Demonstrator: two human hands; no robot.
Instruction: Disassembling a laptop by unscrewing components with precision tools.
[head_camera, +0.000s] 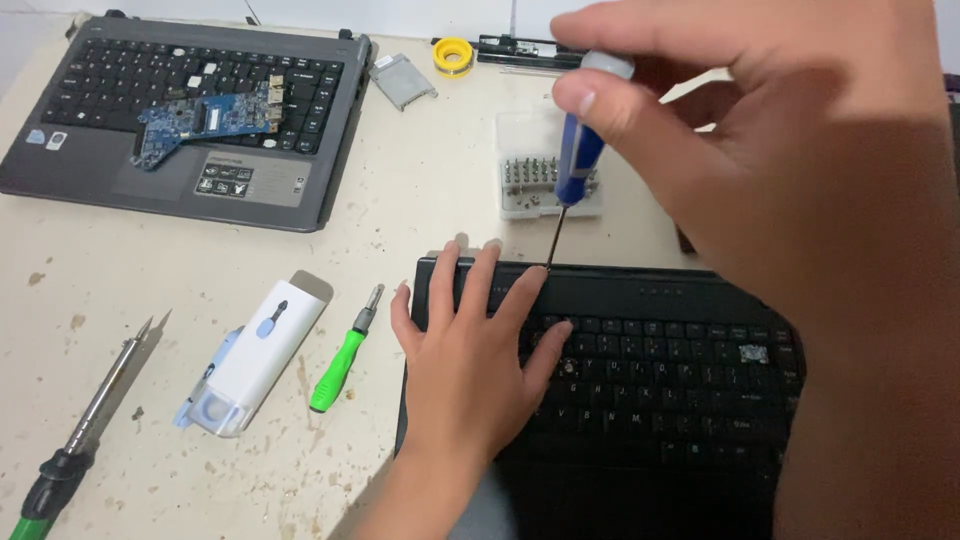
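My right hand (790, 170) fills the upper right, close to the camera, and grips a blue-handled precision screwdriver (580, 150) upright by its top. Its thin shaft points down, with the tip at the far edge of a black laptop (650, 300). My left hand (470, 350) lies flat on the left part of that laptop's keyboard, fingers spread, index finger reaching toward the screwdriver tip.
A grey laptop (90, 170) at the far left carries a blue circuit board (205, 118). A clear bit case (525, 180) sits behind the black laptop. A white box (255, 355), green screwdriver (342, 355) and soldering iron (85, 425) lie left. A yellow tape roll (452, 55) is at the back.
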